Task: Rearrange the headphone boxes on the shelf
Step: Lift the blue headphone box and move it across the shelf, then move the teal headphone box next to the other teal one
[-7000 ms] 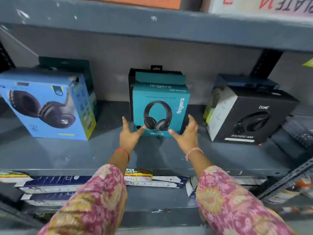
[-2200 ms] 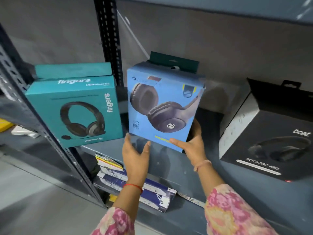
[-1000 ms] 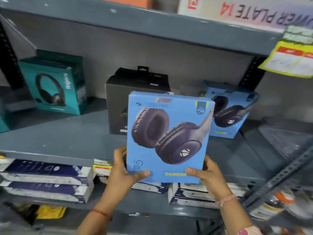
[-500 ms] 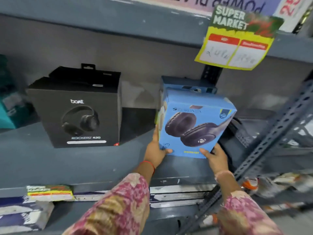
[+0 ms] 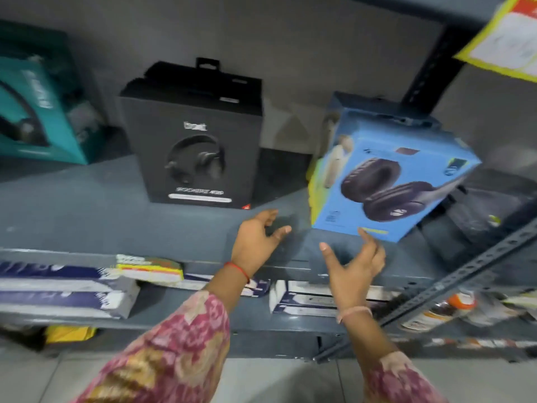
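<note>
A light blue headphone box stands on the grey shelf at the right, with a second blue box close behind it. A black headphone box stands in the middle, and a teal headphone box is at the far left. My left hand hovers open over the shelf between the black and blue boxes, touching neither. My right hand is open just below the blue box's front lower edge, one fingertip at that edge.
A slotted metal upright slants across the right. A yellow price sign hangs at the top right. The lower shelf holds flat white and navy boxes and a small yellow-red pack. Bottles lie at lower right.
Both hands have let go of the light blue box, which now rests on the shelf in front of the other blue box, and have drawn back open. The view has shifted left.
</note>
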Action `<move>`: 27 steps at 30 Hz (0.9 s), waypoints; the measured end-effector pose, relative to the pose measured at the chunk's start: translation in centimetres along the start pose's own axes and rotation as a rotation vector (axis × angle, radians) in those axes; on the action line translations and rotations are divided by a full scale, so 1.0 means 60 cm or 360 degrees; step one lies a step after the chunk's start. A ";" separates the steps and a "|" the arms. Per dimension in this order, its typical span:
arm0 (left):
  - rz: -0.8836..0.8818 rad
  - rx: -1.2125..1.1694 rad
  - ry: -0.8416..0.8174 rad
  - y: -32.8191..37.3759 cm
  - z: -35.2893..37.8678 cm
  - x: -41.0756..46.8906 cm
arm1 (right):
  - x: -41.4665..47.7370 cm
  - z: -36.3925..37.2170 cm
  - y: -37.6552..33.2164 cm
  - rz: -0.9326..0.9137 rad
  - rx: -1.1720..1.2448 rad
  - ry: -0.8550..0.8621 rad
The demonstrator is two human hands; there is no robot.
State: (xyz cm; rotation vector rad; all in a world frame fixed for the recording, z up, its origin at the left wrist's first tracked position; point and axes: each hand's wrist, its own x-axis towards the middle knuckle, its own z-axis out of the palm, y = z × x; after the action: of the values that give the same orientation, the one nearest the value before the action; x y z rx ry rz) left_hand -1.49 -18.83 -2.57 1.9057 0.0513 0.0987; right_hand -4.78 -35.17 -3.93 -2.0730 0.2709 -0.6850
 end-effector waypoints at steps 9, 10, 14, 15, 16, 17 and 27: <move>-0.0070 0.0244 0.0912 -0.132 -0.358 -0.094 | -0.172 0.272 -0.231 -0.0543 0.0193 -0.1197; -0.0085 0.0250 0.0976 -0.150 -0.397 -0.095 | -0.187 0.306 -0.254 -0.0593 0.0179 -0.1248; -0.0131 0.0178 0.1049 -0.218 -0.539 -0.096 | -0.250 0.428 -0.347 -0.0689 0.0167 -0.1370; -0.0135 0.0154 0.1065 -0.232 -0.572 -0.101 | -0.268 0.460 -0.369 -0.0685 0.0162 -0.1391; -0.0120 0.0119 0.1107 -0.245 -0.602 -0.108 | -0.287 0.491 -0.391 -0.0685 0.0162 -0.1411; -0.0094 0.0102 0.1195 -0.256 -0.636 -0.115 | -0.307 0.520 -0.418 -0.0687 0.0174 -0.1436; -0.0175 -0.0073 0.2022 -0.302 -0.901 -0.142 | -0.397 0.685 -0.601 -0.0151 0.0755 -0.1916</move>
State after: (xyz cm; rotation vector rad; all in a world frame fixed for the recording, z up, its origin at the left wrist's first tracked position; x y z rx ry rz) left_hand -14.80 37.27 -2.30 1.5087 0.9831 1.1945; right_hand -3.53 24.38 -0.86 -1.6932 -0.6162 0.4769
